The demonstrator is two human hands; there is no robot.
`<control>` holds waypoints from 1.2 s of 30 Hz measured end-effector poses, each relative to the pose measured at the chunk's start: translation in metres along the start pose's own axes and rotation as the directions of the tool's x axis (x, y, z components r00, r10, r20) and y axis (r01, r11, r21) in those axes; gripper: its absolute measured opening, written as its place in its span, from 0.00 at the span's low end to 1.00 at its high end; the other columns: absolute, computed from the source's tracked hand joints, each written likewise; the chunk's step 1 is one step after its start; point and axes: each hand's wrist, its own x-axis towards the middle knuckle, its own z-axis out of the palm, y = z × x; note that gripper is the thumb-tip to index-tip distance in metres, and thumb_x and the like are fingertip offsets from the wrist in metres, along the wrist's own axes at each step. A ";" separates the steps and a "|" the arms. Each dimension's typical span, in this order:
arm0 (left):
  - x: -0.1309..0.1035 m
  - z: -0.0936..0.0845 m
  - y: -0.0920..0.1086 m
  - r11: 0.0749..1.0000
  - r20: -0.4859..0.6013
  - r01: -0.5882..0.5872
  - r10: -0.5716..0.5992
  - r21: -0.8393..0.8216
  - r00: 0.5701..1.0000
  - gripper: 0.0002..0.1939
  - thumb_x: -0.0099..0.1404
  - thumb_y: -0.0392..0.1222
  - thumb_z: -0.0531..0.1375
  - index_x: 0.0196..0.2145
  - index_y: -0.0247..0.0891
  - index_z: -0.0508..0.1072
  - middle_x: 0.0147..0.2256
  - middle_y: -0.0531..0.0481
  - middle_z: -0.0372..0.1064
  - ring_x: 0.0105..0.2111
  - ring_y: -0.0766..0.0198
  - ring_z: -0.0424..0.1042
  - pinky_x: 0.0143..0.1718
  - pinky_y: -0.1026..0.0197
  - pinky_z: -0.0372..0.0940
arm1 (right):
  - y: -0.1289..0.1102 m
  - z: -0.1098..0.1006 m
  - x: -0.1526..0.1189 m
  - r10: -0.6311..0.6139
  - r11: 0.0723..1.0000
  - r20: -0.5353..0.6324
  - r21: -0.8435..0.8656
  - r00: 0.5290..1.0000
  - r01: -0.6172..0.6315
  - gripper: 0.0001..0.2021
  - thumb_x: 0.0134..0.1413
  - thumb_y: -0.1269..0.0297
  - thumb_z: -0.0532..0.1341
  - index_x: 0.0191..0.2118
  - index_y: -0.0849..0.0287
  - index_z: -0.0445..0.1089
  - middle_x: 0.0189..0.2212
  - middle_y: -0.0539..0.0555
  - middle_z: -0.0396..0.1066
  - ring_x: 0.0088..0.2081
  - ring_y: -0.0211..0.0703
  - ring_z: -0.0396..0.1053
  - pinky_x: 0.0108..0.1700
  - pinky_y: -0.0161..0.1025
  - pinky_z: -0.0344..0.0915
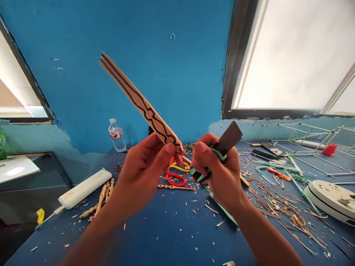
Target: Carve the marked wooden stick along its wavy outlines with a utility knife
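A flat wooden strip (138, 101) with wavy black lines drawn along it slants up to the left. My left hand (148, 168) pinches its lower right end, where the edge looks cut. In my right hand (217, 168) is a green and black cutter (220, 151), its wide dark blade pointing up and right. Fingers cover much of its handle. The blade is apart from the strip. Behind and below the hands lie red-handled scissors (176, 180) and a thin carved wooden piece (177, 187) on the blue table (155, 229).
Carved sticks (104, 197) and a white elongated device (84, 188) lie at left, near a water bottle (117, 136). Wood shavings (294, 214), an orange cutter (279, 174), a phone (264, 155), a stick frame (313, 149) and a white power strip (332, 199) are at right.
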 end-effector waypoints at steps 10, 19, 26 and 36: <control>-0.007 0.000 0.023 0.964 0.160 0.266 -0.264 0.011 0.951 0.09 0.72 0.45 0.62 0.34 0.40 0.73 0.24 0.58 0.70 0.23 0.73 0.68 0.26 0.73 0.65 | -0.013 -0.021 0.001 -0.155 0.670 0.332 -0.658 0.931 0.346 0.08 0.47 0.72 0.66 0.29 0.56 0.65 0.22 0.40 0.60 0.24 0.30 0.52 0.28 0.33 0.51; -0.009 0.004 0.019 0.962 0.197 0.275 -0.269 0.000 0.943 0.12 0.73 0.46 0.60 0.32 0.40 0.67 0.23 0.57 0.67 0.22 0.73 0.64 0.24 0.72 0.61 | -0.014 -0.022 0.000 -0.180 0.597 0.325 -0.714 0.928 0.366 0.09 0.45 0.74 0.62 0.27 0.55 0.60 0.22 0.40 0.58 0.24 0.31 0.50 0.28 0.34 0.48; -0.007 0.004 0.018 0.952 0.223 0.305 -0.291 -0.028 0.930 0.13 0.73 0.48 0.60 0.32 0.40 0.67 0.24 0.58 0.63 0.24 0.74 0.60 0.24 0.74 0.57 | -0.012 -0.023 0.000 -0.215 0.643 0.335 -0.658 0.917 0.391 0.09 0.46 0.74 0.62 0.27 0.56 0.61 0.21 0.40 0.57 0.24 0.30 0.50 0.27 0.33 0.48; -0.006 0.009 0.017 0.924 0.235 0.359 -0.323 -0.133 0.917 0.12 0.70 0.46 0.65 0.31 0.37 0.74 0.22 0.57 0.66 0.22 0.76 0.60 0.23 0.75 0.57 | -0.009 -0.026 0.001 -0.202 0.674 0.358 -0.625 0.912 0.394 0.12 0.48 0.71 0.66 0.26 0.57 0.60 0.21 0.39 0.60 0.23 0.29 0.51 0.26 0.33 0.48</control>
